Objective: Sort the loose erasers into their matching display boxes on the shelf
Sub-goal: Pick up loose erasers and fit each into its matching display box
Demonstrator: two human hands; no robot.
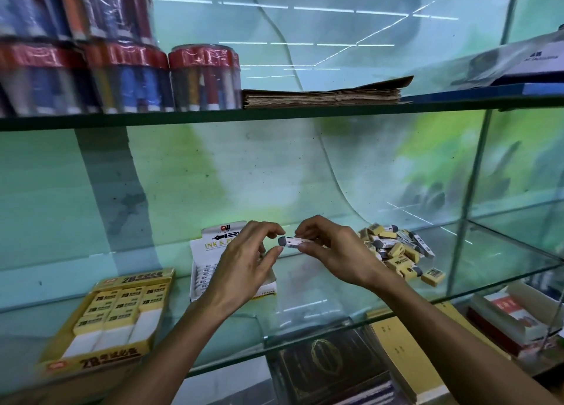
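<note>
A grey-and-white eraser [290, 241] is held level above the glass shelf [320, 305]. My right hand [334, 252] pinches its right end, and the fingertips of my left hand [244, 265] touch its grey left end. Under my left hand stands a white display box [203, 272] with several white erasers in rows, partly hidden by that hand. A yellow display box [100, 319] with yellow-sleeved erasers sits at the front left. A heap of loose yellow and grey-white erasers [396, 250] lies to the right of my hands.
The shelf above carries wrapped tubs of pens [201, 78] and a stack of brown paper [323, 95]. Below the glass lie dark books [329, 362], yellow notepads [399, 349] and boxes [503, 313]. A metal upright [467, 197] stands at the right.
</note>
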